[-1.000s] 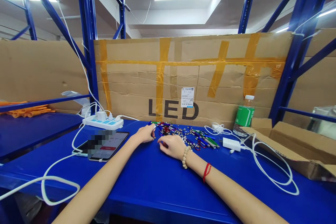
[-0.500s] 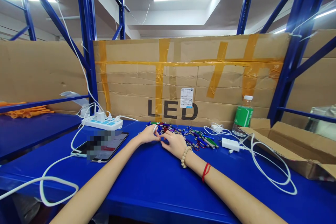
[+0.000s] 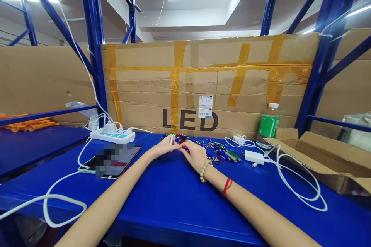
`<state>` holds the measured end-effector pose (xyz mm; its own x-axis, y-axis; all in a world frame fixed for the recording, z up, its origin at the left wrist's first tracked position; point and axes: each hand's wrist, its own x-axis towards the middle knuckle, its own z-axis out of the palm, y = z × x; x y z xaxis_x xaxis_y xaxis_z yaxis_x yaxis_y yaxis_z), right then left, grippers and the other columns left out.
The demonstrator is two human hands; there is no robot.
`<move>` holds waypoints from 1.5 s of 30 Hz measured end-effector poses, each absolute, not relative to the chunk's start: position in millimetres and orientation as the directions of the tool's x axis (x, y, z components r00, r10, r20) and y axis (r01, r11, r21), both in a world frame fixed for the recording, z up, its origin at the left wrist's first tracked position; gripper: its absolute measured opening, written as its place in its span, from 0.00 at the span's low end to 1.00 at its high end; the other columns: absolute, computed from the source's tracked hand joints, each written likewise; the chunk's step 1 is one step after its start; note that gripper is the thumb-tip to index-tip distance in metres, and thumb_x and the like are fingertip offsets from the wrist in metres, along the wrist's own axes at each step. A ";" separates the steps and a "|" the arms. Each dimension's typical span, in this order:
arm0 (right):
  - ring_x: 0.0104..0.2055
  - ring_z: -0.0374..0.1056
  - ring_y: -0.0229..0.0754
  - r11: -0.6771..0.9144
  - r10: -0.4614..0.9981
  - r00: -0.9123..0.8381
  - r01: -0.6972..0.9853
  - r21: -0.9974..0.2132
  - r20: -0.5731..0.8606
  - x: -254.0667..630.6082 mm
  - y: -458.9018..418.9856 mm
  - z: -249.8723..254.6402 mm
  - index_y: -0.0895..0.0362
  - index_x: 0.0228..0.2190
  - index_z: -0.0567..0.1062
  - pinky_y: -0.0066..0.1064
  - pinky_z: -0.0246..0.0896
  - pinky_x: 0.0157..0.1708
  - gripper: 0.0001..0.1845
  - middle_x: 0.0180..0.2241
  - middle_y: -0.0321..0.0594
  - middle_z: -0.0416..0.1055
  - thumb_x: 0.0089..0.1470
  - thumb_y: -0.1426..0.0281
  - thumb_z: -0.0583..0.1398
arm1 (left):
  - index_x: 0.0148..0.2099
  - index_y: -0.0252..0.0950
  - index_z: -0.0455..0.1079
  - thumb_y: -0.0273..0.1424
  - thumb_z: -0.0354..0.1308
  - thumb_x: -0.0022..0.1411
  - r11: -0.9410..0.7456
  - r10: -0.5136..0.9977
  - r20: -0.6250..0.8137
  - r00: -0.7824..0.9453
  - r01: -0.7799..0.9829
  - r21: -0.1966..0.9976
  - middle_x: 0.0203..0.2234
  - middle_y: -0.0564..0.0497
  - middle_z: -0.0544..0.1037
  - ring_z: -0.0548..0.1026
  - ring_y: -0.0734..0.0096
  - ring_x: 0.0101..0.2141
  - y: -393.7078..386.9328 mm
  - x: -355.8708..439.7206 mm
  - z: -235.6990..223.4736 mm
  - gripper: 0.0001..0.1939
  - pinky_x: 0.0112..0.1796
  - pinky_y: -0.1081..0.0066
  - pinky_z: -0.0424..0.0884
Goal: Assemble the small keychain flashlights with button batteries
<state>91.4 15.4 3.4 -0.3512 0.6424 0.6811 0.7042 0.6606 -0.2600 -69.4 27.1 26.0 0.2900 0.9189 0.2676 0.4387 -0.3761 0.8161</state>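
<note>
Your right hand [image 3: 195, 155] is half curled, its fingertips meeting those of your left hand [image 3: 164, 147], which is curled too. A small pale thing [image 3: 171, 139] shows by your left fingers, but I can't tell what either hand grips. One second ago, your hands were apart. Just past them and to their right lie shiny, colorful metal bits [image 3: 224, 152].
</note>
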 end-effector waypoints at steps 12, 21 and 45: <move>0.20 0.67 0.35 0.640 0.696 -0.065 0.509 -0.576 0.715 94.8 25.9 2.1 0.55 0.32 0.77 0.27 0.61 0.24 0.12 0.30 0.36 0.76 0.52 0.64 0.55 | 0.35 0.36 0.62 0.44 0.45 0.60 -0.537 0.841 0.386 0.378 0.502 0.678 0.26 0.53 0.69 0.67 0.70 0.28 28.0 -54.4 6.3 0.16 0.30 0.72 0.63; 0.18 0.64 0.32 0.733 0.667 -0.132 0.292 -0.615 0.733 95.3 31.7 0.4 0.58 0.26 0.76 0.24 0.63 0.19 0.10 0.31 0.40 0.74 0.50 0.66 0.57 | 0.38 0.34 0.62 0.35 0.42 0.62 -0.595 0.803 0.444 0.396 0.557 0.580 0.34 0.48 0.71 0.68 0.66 0.36 22.7 -47.2 10.1 0.11 0.39 0.69 0.63; 0.26 0.66 0.36 0.649 0.735 -0.516 0.724 -0.234 0.441 146.7 15.9 27.0 0.51 0.34 0.77 0.25 0.56 0.26 0.11 0.31 0.36 0.73 0.51 0.65 0.56 | 0.38 0.38 0.58 0.38 0.38 0.65 -0.579 0.813 0.317 0.489 0.737 0.349 0.35 0.45 0.74 0.73 0.56 0.37 10.1 -32.1 2.9 0.12 0.35 0.64 0.65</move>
<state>146.7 15.9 27.0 -0.5158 0.7345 0.4408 0.7242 0.6488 -0.2337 -32.1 10.1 2.9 0.4889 0.8128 0.3167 0.7370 -0.5791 0.3486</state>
